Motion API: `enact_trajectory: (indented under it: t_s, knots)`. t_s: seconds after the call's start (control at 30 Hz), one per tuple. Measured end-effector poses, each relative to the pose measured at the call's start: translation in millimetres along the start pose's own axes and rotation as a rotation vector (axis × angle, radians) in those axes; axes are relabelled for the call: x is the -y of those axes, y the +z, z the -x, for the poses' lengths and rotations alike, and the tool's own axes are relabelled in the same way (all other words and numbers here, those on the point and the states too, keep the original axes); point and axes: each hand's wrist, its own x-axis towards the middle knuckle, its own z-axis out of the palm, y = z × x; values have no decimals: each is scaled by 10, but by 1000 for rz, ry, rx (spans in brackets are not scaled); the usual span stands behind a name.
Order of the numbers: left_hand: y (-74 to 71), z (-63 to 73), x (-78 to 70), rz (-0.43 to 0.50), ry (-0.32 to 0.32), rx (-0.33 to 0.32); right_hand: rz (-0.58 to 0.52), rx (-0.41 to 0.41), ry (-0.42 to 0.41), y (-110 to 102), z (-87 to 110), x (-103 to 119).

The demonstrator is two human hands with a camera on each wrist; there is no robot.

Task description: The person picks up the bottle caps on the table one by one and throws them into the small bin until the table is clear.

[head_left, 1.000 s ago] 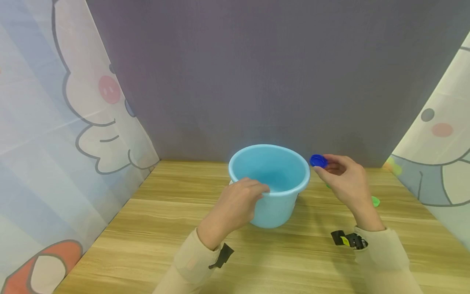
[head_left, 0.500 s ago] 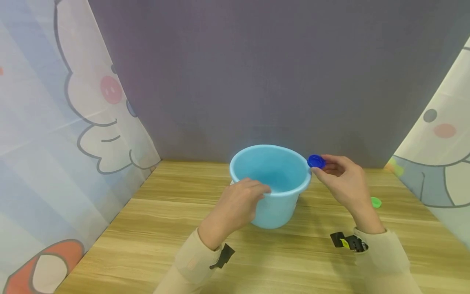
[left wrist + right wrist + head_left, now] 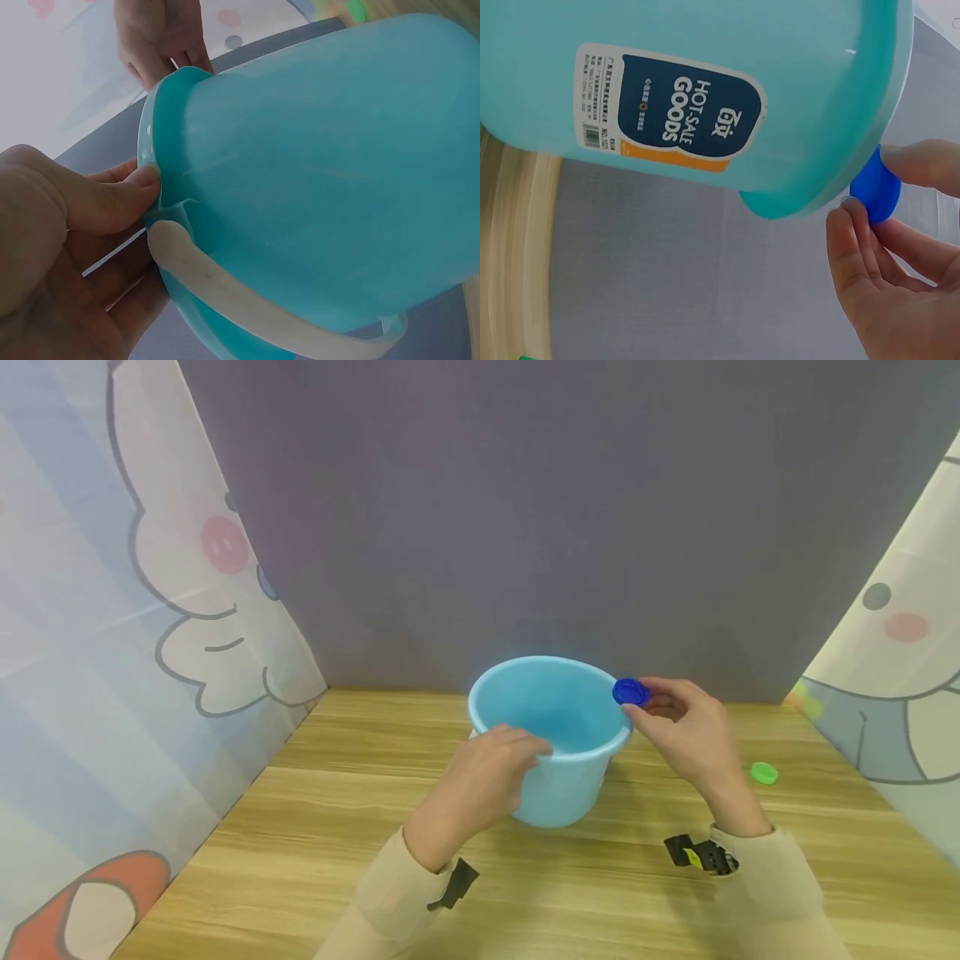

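Left hand: clamped on near-left rim of light-blue, round plastic bucket; unmoved.
Right hand: pinching dark-blue, round plastic cap by its edge; well apart from left.
Cap shift: leftward, from beside bucket to overlapping its right rim; contact unclear. Judged at the opening, not yet released.
Green, round plastic cap: on wood-grain surface, right of right hand, now uncovered.

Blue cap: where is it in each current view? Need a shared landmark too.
Head: blue cap right of center, by the bucket's right rim, pinched by the right hand.
Left wrist: not visible, though the right hand shows at top.
Right wrist: right side, mid-height.
Shared landmark: the bucket, in all three.
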Motion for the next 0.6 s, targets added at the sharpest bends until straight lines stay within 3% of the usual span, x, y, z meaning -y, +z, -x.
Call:
enact_trajectory:
  t_s: [0.6]
  knots:
    - [-8, -8, -20, -8, 3, 9, -46, 11, -87, 151, -42, 125]
